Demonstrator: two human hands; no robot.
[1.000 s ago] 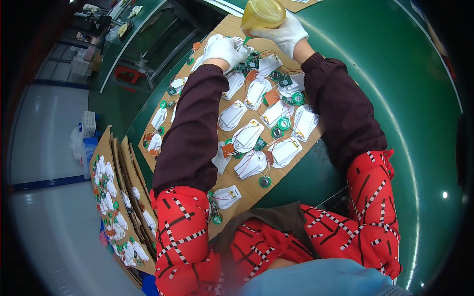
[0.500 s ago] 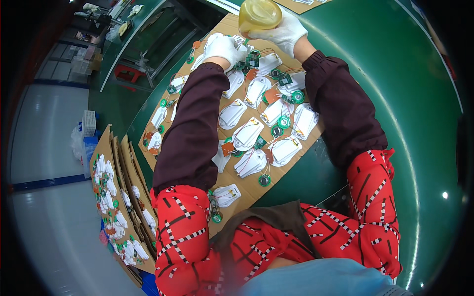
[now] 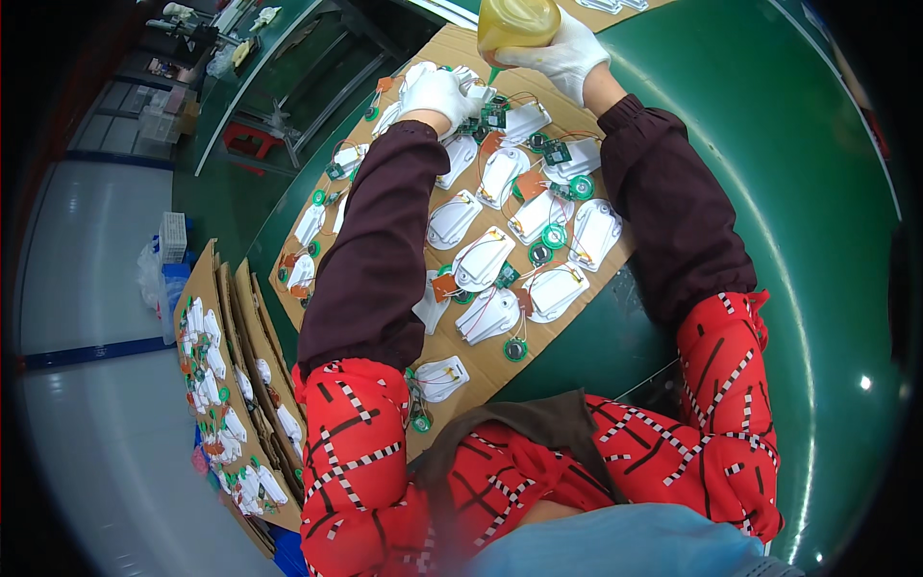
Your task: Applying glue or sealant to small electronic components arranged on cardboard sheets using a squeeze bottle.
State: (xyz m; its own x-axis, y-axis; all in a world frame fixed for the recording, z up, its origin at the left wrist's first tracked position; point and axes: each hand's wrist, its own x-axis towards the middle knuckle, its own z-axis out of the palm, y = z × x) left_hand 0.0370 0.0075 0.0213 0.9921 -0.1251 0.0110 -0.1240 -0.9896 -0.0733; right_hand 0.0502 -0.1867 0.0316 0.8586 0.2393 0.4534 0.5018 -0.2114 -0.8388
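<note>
My right hand (image 3: 569, 60), in a white glove, grips a squeeze bottle (image 3: 517, 23) of yellowish liquid. The bottle is tipped, its thin green nozzle pointing down just right of my left hand. My left hand (image 3: 433, 96), also gloved, is closed at a white plastic housing (image 3: 478, 92) near the far end of the cardboard sheet (image 3: 531, 358); its fingertips are partly hidden. Around both hands lie several more white housings (image 3: 484, 260), wired to green circuit boards (image 3: 556, 152), orange-brown pieces (image 3: 528, 186) and round green-rimmed parts (image 3: 553, 236).
The cardboard lies on a green table (image 3: 711, 183) with a curved edge. At the left, several cardboard sheets (image 3: 252, 337) stand on edge, carrying similar parts. Farther left are a white basket (image 3: 173, 238) and a red stool (image 3: 252, 142). Another sheet (image 3: 635, 17) lies at the far edge.
My right hand and the bottle have shifted slightly right, and more of the green nozzle shows. The left hand stays almost in place.
</note>
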